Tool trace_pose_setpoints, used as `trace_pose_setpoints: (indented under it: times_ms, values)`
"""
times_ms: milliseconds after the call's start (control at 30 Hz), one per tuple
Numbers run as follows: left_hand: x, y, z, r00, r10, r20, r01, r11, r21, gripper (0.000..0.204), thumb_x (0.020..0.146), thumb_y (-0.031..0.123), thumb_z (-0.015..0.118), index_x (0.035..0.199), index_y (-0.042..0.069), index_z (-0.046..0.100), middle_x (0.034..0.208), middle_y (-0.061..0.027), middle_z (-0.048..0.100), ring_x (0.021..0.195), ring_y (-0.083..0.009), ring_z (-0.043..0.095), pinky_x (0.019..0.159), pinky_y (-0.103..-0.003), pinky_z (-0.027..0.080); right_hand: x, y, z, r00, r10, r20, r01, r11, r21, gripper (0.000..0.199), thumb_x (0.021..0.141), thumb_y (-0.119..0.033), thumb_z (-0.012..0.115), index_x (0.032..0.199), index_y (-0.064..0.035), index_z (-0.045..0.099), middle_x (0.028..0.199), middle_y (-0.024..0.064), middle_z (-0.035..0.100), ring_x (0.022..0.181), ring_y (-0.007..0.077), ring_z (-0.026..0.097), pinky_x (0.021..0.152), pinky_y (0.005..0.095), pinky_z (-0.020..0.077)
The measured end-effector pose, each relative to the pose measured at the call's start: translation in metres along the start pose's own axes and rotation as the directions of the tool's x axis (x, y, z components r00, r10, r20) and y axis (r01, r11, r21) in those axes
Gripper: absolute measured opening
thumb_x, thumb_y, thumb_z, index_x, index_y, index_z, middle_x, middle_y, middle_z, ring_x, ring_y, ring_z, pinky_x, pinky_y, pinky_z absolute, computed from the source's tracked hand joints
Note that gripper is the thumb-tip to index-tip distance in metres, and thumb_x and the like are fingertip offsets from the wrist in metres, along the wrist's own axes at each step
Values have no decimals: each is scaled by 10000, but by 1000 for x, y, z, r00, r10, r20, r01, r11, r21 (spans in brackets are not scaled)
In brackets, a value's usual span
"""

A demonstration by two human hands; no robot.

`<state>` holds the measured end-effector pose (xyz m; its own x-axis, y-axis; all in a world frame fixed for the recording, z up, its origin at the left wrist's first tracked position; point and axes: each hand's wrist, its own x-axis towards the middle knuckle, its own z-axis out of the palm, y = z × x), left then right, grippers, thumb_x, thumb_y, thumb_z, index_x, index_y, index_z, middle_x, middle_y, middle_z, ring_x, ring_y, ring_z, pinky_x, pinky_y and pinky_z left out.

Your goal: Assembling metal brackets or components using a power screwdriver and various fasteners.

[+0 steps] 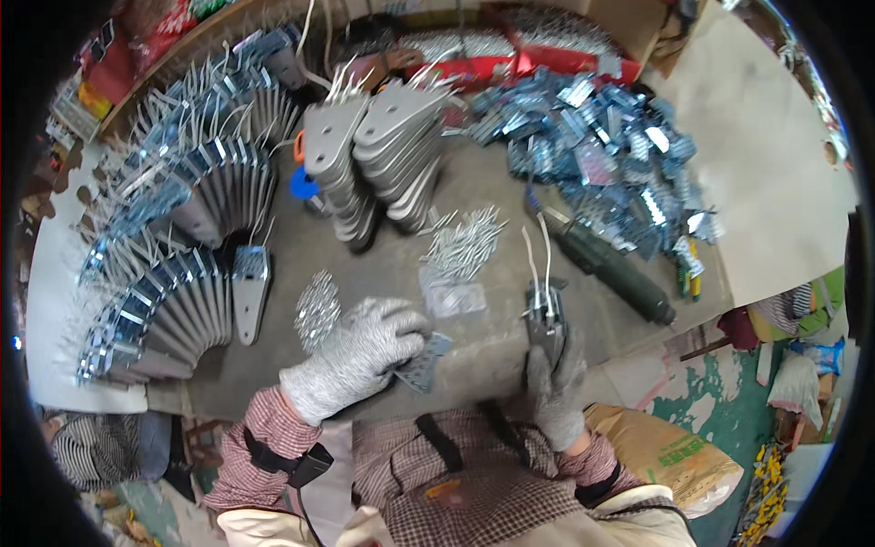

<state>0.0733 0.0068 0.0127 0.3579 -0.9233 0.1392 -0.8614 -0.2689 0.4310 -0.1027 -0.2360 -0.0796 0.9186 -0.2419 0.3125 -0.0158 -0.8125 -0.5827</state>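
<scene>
My left hand, in a grey knit glove, is closed on a small bluish perforated metal plate over the table's front edge. To its right, my gloved right hand grips a grey metal part with two white wires, held with the wires pointing away from me. A pile of small silvery rivets or pins lies beyond my hands. Beside it is a small clear plastic piece. Close to my left hand sits a heap of shiny small metal bits.
Fanned rows of wired plates fill the left side, with one single plate apart. Two stacks of grey plates stand at the back. A heap of bluish metal pieces and a dark cylindrical power tool lie right; red trays stand behind.
</scene>
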Motion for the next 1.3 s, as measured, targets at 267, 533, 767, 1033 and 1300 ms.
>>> trace_pose_setpoints:
  times_ms: [267, 533, 767, 1033, 1300]
  values:
    - [-28, 39, 25, 737, -667, -111, 635, 739, -225, 265, 924, 129, 709, 1113, 66, 535, 1052, -153, 626, 1008, -388, 633, 864, -406, 526, 42, -50, -4, 997, -15, 81, -22, 900, 435, 545, 934, -36, 573, 1454, 30, 423, 1241, 287, 574, 1008, 402, 620, 855, 450, 510]
    - [-25, 63, 4, 718, -686, -116, 188, 352, -917, 309, 967, 63, 664, 1209, 39, 472, 991, -46, 568, 898, -89, 554, 817, -250, 513, 53, -88, -3, 797, -17, 603, -592, 172, 787, 675, 926, -85, 510, 1564, 8, 309, 1457, 166, 500, 1320, 235, 495, 1120, 364, 395]
    - [-46, 43, 13, 718, -634, -287, 299, 654, -695, 293, 937, 129, 730, 1161, 33, 568, 1040, -102, 640, 949, -176, 645, 844, -318, 536, 53, -105, -12, 807, -96, 582, -509, 385, 769, 700, 922, -94, 529, 1574, 2, 295, 1461, 169, 498, 1325, 219, 483, 1122, 361, 395]
    - [-28, 42, 21, 827, -275, -491, 392, 907, 152, 473, 817, 87, 779, 1244, 36, 580, 1091, -144, 641, 977, -375, 620, 859, -476, 497, 36, -118, 1, 787, 200, 583, -589, 524, 615, 707, 954, -104, 527, 1580, 34, 227, 1451, 276, 472, 1322, 267, 504, 1112, 346, 403]
    - [-60, 61, 78, 789, -519, -330, 403, 842, -359, 786, 803, 315, 827, 1441, 24, 472, 1386, -228, 558, 1308, -436, 530, 1110, -523, 420, 60, -69, -23, 838, -154, 523, -90, 907, 411, 713, 970, -241, 663, 1563, -59, 313, 1332, 249, 608, 1193, 320, 638, 1039, 404, 486]
